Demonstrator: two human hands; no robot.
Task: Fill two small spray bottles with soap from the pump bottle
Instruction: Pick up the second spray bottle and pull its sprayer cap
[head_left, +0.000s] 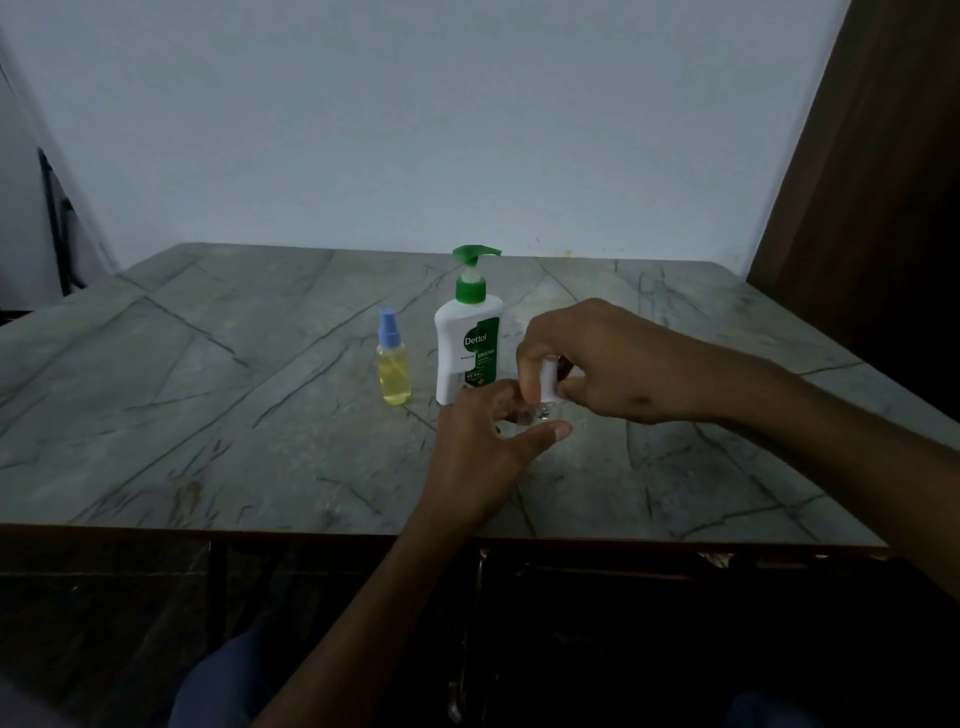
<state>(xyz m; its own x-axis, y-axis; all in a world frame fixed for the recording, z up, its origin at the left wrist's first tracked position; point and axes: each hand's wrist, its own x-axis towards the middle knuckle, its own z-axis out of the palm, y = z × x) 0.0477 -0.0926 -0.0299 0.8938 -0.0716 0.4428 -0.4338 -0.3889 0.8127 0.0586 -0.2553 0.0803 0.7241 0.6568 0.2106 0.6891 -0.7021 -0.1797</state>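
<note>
Left hand grips the clear spray bottle just in front of the pump bottle, right hand pinching its white cap. Bottle 1 looks full; next, probably uncap this one.

Grey marble-patterned table. Upright on it, just beside each other: blue-capped spray bottle of yellow liquid, white green-pumped soap bottle.

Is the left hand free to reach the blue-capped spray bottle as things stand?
Probably not yet: the left hand holds the clear bottle that the right hand works on. The blue-capped bottle itself stands unobstructed.
</note>
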